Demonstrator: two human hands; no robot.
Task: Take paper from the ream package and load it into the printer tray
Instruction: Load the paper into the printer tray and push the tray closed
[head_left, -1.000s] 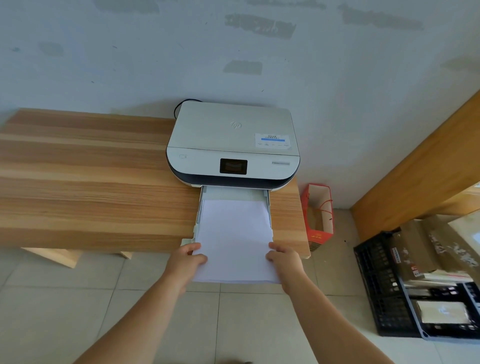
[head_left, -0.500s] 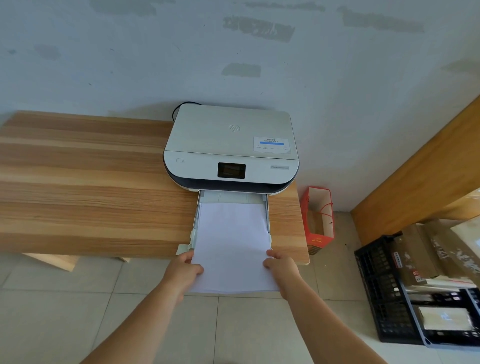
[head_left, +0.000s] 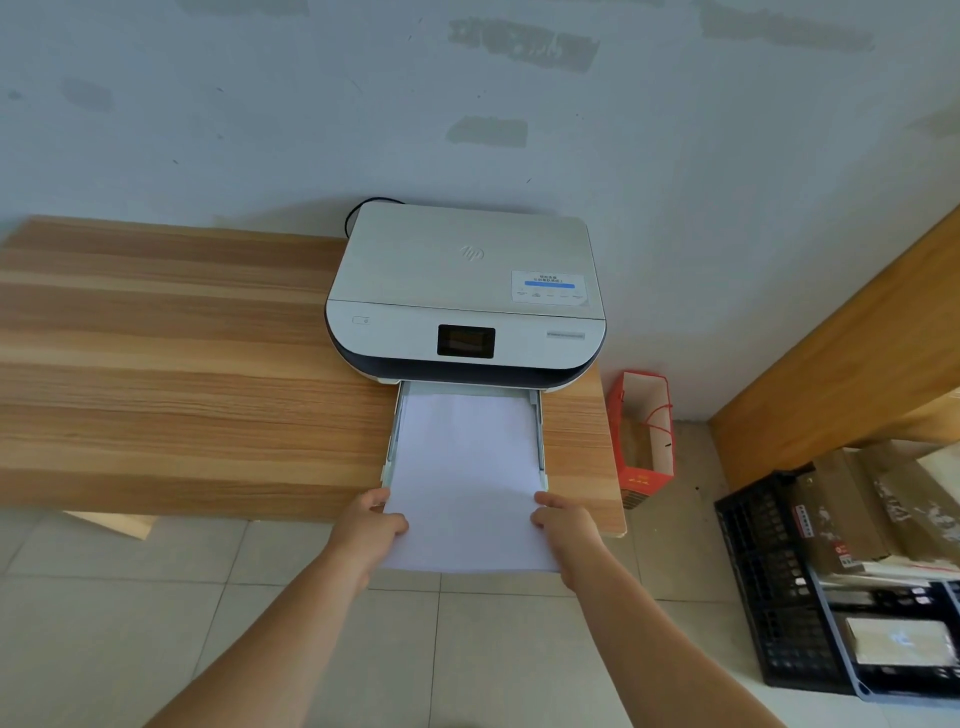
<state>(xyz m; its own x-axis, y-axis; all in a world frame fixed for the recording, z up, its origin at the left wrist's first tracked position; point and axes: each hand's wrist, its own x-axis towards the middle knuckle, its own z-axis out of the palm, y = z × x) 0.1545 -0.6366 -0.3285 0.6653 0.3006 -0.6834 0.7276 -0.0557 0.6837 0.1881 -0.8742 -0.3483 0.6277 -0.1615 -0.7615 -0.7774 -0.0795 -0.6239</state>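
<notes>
A white printer (head_left: 467, 280) with a dark display sits at the right end of a wooden table (head_left: 171, 374), against the wall. Its paper tray (head_left: 540, 436) is pulled out toward me. A stack of white paper (head_left: 467, 467) lies in the tray, its near end sticking out past the table edge. My left hand (head_left: 371, 527) grips the paper's near left edge and my right hand (head_left: 563, 525) grips the near right edge. The ream package is not in view.
A red paper bag (head_left: 644, 441) stands on the tiled floor right of the table. A black crate (head_left: 769, 587) with boxes sits at the far right floor. A slanted wooden board (head_left: 841, 353) leans at the right.
The paper has slid a little further into the tray, and both hands have moved forward with it toward the printer.
</notes>
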